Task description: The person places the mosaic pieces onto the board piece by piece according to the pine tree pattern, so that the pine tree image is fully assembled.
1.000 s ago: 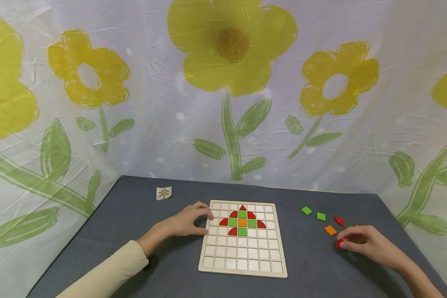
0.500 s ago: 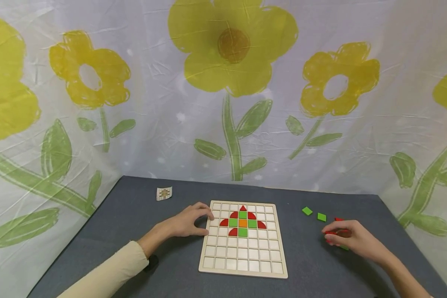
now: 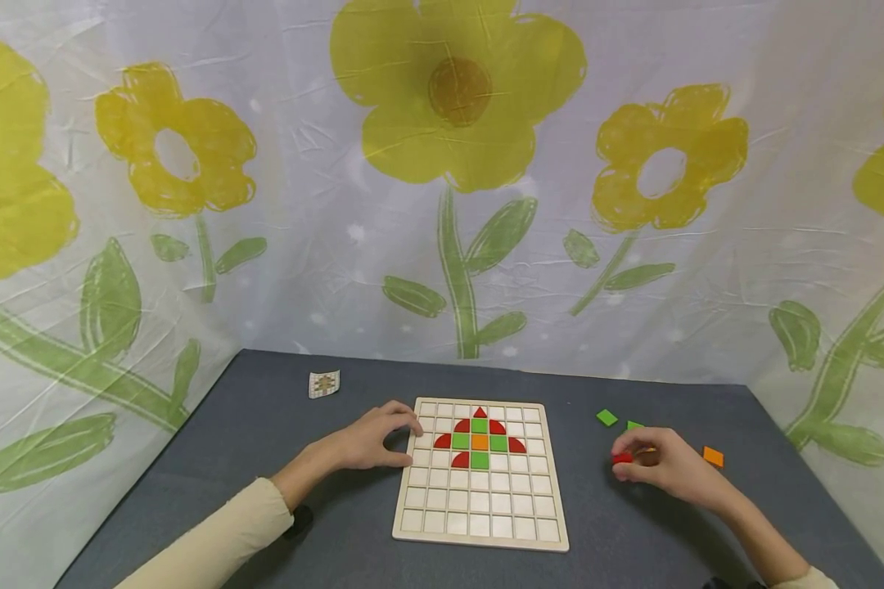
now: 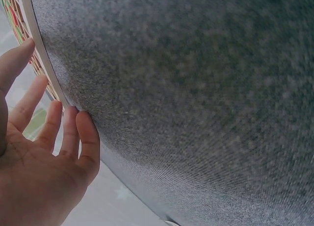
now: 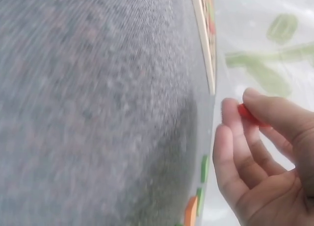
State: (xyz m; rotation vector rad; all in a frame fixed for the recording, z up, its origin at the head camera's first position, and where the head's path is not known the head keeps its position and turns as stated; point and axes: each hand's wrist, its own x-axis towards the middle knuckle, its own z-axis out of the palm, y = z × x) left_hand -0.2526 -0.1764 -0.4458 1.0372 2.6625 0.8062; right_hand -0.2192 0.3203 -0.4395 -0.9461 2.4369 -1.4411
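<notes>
My right hand (image 3: 670,468) pinches a small red tile (image 3: 622,459) between thumb and fingertips, above the table to the right of the board. In the right wrist view the same red tile (image 5: 250,116) shows only partly between thumb and fingers. A square wooden grid board (image 3: 479,500) lies in the middle of the table, with red, green and orange tiles set in its upper cells. My left hand (image 3: 372,438) is at the board's left edge, fingers loosely bent. In the left wrist view, the fingertips of that hand (image 4: 46,172) touch or nearly touch the board's rim (image 4: 41,54).
Two green tiles, one at the back (image 3: 606,418) and one partly behind my right hand (image 3: 634,424), lie right of the board. An orange tile (image 3: 713,456) lies further right. A small patterned card (image 3: 324,384) sits at the back left. A flowered cloth (image 3: 302,245) hangs behind the table.
My right hand has carried the red tile leftward, toward the board, and uncovered the orange tile on the right. My left hand and the board have stayed in place.
</notes>
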